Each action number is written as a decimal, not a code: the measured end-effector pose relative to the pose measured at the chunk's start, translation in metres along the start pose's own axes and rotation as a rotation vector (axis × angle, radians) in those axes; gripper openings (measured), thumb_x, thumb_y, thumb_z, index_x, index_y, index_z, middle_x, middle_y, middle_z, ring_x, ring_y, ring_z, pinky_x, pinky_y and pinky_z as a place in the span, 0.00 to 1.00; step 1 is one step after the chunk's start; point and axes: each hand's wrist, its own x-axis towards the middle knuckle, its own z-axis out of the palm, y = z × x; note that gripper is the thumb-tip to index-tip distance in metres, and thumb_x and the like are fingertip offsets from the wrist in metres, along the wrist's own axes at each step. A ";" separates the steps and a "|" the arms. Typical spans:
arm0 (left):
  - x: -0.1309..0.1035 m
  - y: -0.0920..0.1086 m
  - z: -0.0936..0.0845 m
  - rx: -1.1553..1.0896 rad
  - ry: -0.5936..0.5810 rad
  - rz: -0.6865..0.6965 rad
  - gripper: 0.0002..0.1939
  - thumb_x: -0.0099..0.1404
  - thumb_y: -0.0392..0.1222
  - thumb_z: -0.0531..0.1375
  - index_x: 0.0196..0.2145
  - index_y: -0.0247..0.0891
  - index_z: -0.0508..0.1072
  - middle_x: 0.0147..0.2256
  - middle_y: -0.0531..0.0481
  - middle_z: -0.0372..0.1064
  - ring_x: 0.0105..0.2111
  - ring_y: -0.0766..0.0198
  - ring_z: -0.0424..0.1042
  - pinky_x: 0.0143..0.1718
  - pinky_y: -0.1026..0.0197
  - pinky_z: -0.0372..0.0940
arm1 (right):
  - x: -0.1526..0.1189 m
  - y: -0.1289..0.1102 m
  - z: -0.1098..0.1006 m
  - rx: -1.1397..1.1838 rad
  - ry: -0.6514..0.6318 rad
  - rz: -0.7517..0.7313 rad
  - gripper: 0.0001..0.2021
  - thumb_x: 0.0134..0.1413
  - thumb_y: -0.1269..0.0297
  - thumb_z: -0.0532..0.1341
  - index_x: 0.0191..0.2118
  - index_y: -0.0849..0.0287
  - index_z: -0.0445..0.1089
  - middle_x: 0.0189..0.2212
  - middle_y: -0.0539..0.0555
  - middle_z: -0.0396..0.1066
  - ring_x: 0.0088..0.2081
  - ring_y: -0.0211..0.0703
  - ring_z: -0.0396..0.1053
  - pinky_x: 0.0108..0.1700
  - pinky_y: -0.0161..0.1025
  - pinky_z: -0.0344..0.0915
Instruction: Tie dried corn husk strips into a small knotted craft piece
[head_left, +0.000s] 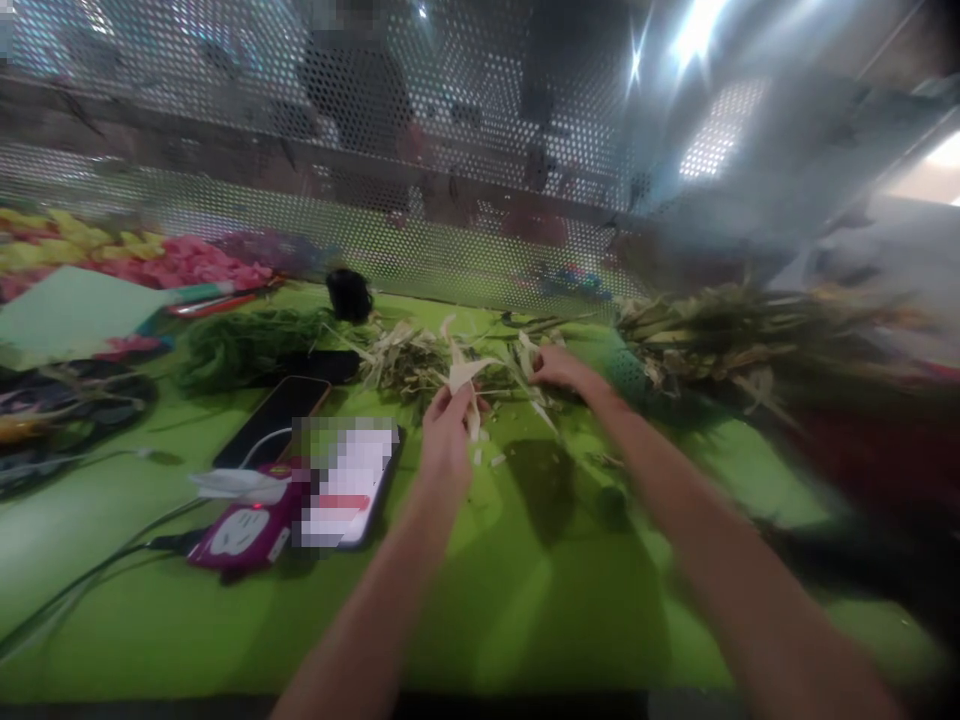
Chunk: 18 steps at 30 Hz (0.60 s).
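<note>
My left hand is closed around the lower end of pale, pointed dried husk pieces, which fan out above its fingers. To its right, my right hand has its fingers pinched on a pale husk strip at the edge of the dried plant matter. A loose heap of dried husks and stalks lies just behind and to the left of my left hand. Small pale scraps are scattered on the green tabletop below the hands.
Left of my hands lie a lit phone, a dark phone, and a purple power device with cables. Green fibre and pink and yellow material sit farther back. A perforated screen borders the table; a plant bundle lies right.
</note>
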 end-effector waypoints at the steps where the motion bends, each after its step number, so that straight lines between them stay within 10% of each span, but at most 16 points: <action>1: 0.001 -0.001 -0.001 0.003 0.005 0.001 0.12 0.54 0.46 0.66 0.33 0.35 0.75 0.24 0.53 0.69 0.23 0.71 0.66 0.26 0.66 0.58 | 0.001 -0.003 0.002 0.031 0.012 0.001 0.09 0.35 0.68 0.70 0.27 0.60 0.71 0.24 0.51 0.73 0.30 0.41 0.69 0.34 0.34 0.63; 18: 0.005 -0.011 -0.005 0.121 -0.110 -0.064 0.20 0.54 0.54 0.66 0.40 0.39 0.77 0.31 0.49 0.73 0.28 0.66 0.69 0.28 0.64 0.59 | -0.065 0.022 -0.030 0.651 0.142 -0.044 0.11 0.42 0.63 0.64 0.35 0.59 0.69 0.25 0.49 0.70 0.24 0.37 0.67 0.31 0.36 0.68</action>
